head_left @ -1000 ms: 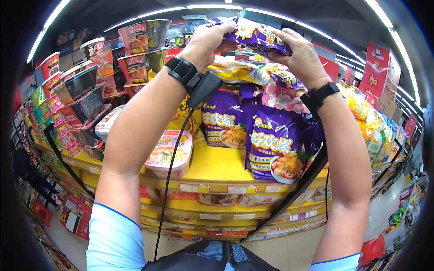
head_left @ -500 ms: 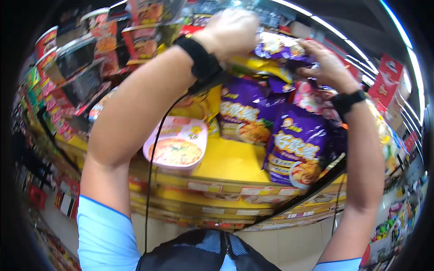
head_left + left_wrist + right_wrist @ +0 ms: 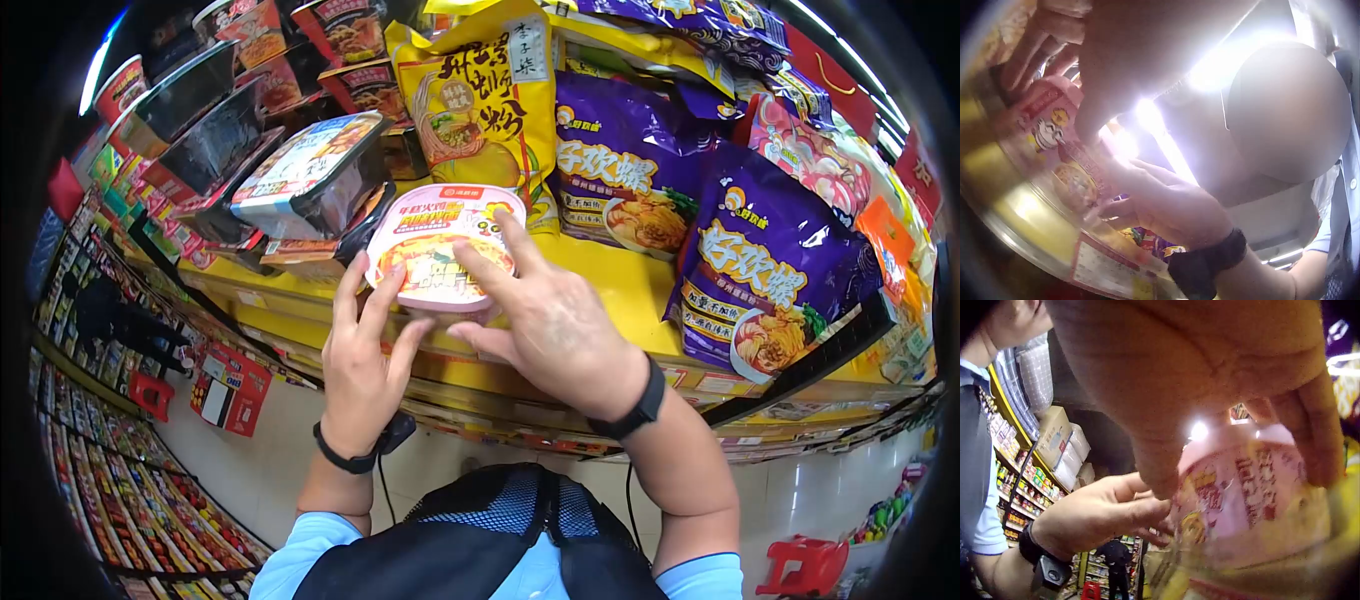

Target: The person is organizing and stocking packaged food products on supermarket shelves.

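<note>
A pink instant-noodle box [image 3: 425,222] with a printed lid sits at the front edge of the yellow shelf. My left hand [image 3: 362,385] holds its left side, fingers over the lid's edge and thumb at the front. From the right, my right hand [image 3: 570,335] grips it, with fingers spread over the lid and thumb low at the front. In the right wrist view, the box's pink side [image 3: 1254,494] shows beneath the right palm, and the left fingers reach its side.
A yellow noodle bag [image 3: 480,110] stands behind the box. Purple noodle bags [image 3: 755,265] stand to the right, one near the edge. Stacked black-sided noodle boxes [image 3: 310,170] are at the left. A price-tag rail [image 3: 1110,269] runs along the shelf front.
Both hands have come down from the purple bag atop the pile to the pink noodle box. That bag now lies on the pile, and the head view has tilted downward.
</note>
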Demonstrator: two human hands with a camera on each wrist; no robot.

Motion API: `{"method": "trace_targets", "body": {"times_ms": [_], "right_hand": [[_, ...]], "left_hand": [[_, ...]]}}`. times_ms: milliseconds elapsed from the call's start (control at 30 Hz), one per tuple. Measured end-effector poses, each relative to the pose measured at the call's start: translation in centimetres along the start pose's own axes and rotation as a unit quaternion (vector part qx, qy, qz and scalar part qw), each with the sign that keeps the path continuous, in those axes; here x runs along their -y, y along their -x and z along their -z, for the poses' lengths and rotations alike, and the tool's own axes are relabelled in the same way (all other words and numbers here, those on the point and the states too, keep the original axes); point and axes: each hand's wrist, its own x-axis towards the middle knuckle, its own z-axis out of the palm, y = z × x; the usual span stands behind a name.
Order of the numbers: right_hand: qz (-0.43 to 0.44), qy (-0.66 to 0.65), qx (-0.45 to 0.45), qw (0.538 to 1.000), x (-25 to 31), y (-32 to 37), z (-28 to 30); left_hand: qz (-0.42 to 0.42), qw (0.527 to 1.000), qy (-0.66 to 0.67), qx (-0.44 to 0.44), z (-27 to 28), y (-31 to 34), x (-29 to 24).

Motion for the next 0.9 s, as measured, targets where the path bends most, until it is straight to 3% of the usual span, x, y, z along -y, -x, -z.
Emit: {"method": "trace_targets", "body": {"times_ms": [100, 233, 500, 567, 667, 700, 767, 833, 900], "right_hand": [[0.004, 0.002, -0.026, 1.000, -0.3, 0.8, -1.3], [-0.023, 0.028, -0.035, 0.999, -0.5, 4.1, 2.3], [-0.139, 0.072, -0.073, 0.985, -2.3, 7.5, 6.0], [-0.139, 0.087, -0.075, 0.984, -1.6, 7.4, 5.7], [-0.150, 0.093, -0.079, 0.981, -0.6, 7.3, 5.6], [-0.158, 0.091, -0.078, 0.980, -0.5, 7.3, 5.8], [-0.173, 0.106, -0.084, 0.976, -0.1, 7.4, 5.7], [-0.189, 0.119, -0.081, 0.971, 0.7, 7.5, 5.3], [-0.172, 0.217, -0.125, 0.953, 2.7, 7.8, 4.7]], "left_hand": [[-0.009, 0.998, 0.034, -0.043, -1.2, 0.2, 0.0], [-0.048, 0.995, 0.079, -0.045, -2.9, 0.9, -2.8], [-0.155, 0.986, 0.065, 0.015, -4.8, -1.1, -6.8], [-0.159, 0.985, 0.046, -0.044, -1.7, -1.3, -5.0], [-0.168, 0.961, -0.086, -0.205, 5.9, -3.5, 0.6], [-0.152, 0.956, -0.128, -0.217, 8.1, -4.7, 2.6], [-0.139, 0.955, -0.183, -0.186, 11.2, -7.0, 6.2], [-0.144, 0.977, -0.132, -0.080, 12.5, -8.5, 9.4], [-0.144, 0.987, -0.071, -0.011, 12.1, -9.3, 11.7]]}}
